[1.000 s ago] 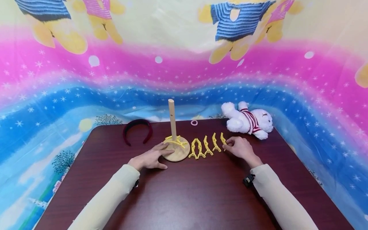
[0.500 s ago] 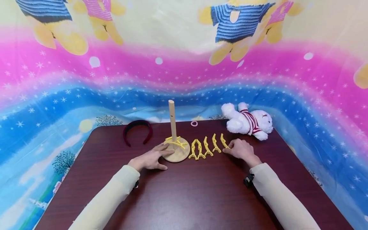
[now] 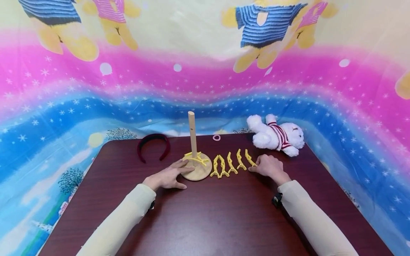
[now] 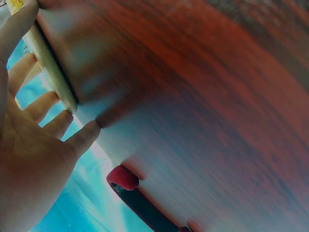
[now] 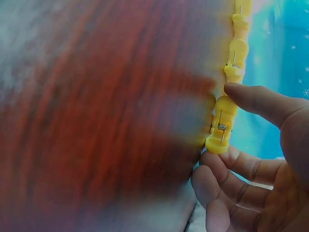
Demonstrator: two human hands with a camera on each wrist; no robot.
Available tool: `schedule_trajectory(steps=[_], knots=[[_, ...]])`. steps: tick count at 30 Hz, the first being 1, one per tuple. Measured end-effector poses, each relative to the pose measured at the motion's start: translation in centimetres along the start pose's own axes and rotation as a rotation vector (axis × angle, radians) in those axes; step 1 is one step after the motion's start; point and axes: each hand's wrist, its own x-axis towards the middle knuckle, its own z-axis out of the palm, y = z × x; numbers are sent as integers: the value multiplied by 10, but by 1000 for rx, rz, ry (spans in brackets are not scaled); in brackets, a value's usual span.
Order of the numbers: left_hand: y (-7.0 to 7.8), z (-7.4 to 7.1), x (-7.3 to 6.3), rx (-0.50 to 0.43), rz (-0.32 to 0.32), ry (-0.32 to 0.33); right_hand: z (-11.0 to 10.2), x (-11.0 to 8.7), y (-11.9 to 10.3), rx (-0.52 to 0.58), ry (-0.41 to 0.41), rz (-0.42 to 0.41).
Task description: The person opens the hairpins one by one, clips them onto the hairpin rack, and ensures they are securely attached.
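Note:
My left hand (image 3: 166,176) rests with spread, straight fingers on the left edge of a round wooden base (image 3: 200,174). A wooden post (image 3: 193,137) stands upright on it, with yellow pieces (image 3: 199,159) lying around its foot. My right hand (image 3: 270,167) pinches the lower end of the rightmost yellow spring clip (image 3: 250,158), which lies on the table. In the right wrist view, thumb and forefinger sit on either side of that clip (image 5: 222,124), where a small metal spring shows. Several similar yellow clips (image 3: 230,163) lie in a row between the base and my right hand.
A dark red headband (image 3: 140,151) lies at the back left of the brown table (image 3: 205,217). A small pink ring (image 3: 216,138) is near the back edge. At the back right lies a white teddy bear (image 3: 277,135) in a striped top. Printed cloth (image 3: 205,81) hangs behind.
My right hand has shifted slightly right and toward me, and the rightmost clip's lower end has swung right with it; its slant still changes a little. My left hand stays put.

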Motion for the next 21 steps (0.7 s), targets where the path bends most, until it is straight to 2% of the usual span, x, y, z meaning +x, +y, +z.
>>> schedule_trajectory(steps=[11, 21], knots=[[2, 0, -1, -7, 0, -3, -4, -2, 3, 25, -13, -6], [1, 0, 0, -12, 14, 10, -8, -5, 5, 7, 57, -55]])
